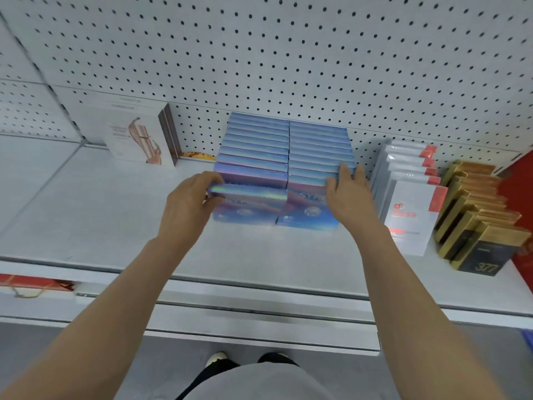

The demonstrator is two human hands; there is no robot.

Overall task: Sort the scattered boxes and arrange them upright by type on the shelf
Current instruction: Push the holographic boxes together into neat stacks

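Two rows of shiny blue boxes (259, 151) stand upright side by side in the middle of the white shelf (101, 215), running back to the pegboard. My left hand (189, 203) grips the left end of the front blue box (249, 204) of the left row, fingers curled round its top edge. My right hand (347, 192) lies against the right side of the right row (320, 157), fingers straight along the box tops.
White boxes (138, 140) with a picture stand at the back left. To the right stand a row of white-and-red boxes (412, 215) and a row of black-and-gold boxes (478, 238). A red bag (34, 281) sits on the lower shelf at left.
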